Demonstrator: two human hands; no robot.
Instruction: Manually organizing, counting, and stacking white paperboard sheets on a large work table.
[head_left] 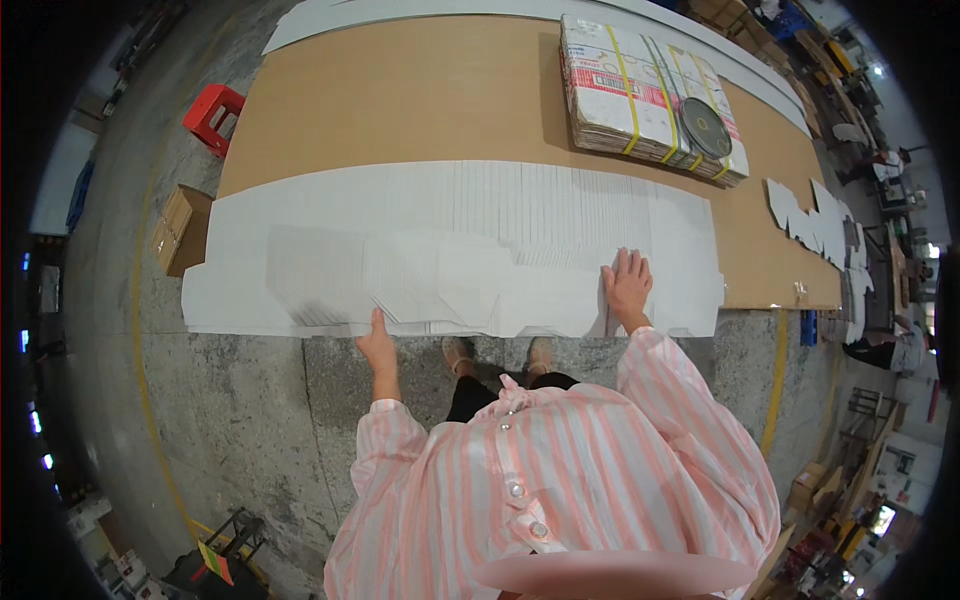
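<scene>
A wide spread of overlapping white cardboard sheets [580, 215] lies along the near side of the table, their edges fanned into many close lines. At its near edge, left of centre, my left hand [378, 348] pinches the sheets, thumb on top and the other fingers hidden below the edge. My right hand [628, 288] rests flat on the sheets farther right, palm down with its fingers stretched out. Nothing shows between the right hand's fingers.
Brown board [400, 105] covers the table. A strapped bundle of flat cartons [625, 95] sits at the far right, a round dark disc [705, 127] on it. Cut white pieces [805, 220] lie at the right end. A red stool [213, 118] and a brown carton [183, 230] stand left.
</scene>
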